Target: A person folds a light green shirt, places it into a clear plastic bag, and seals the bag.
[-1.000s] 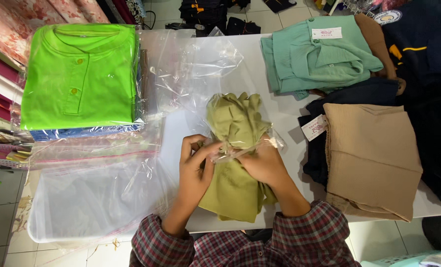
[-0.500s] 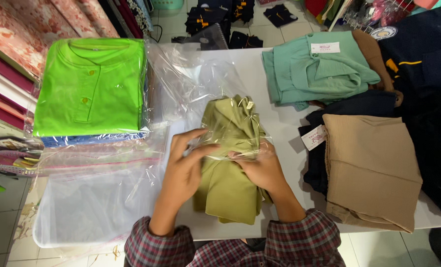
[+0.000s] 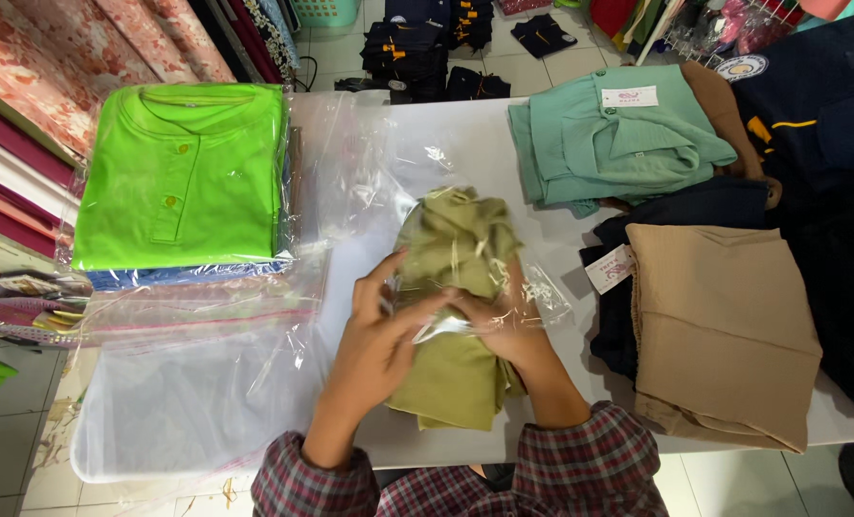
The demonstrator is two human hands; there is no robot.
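Left hand (image 3: 381, 330) fingers loosely spread, tips pinching edge of clear plastic bag (image 3: 465, 263) over folded olive-green garment (image 3: 451, 369); right hand (image 3: 502, 321) curled, pinching same bag edge, partly hidden by film. Garment lies mid white table (image 3: 465, 144), upper half inside bag, between bagged lime-green shirt (image 3: 183, 172) and folded tan garment (image 3: 719, 330)
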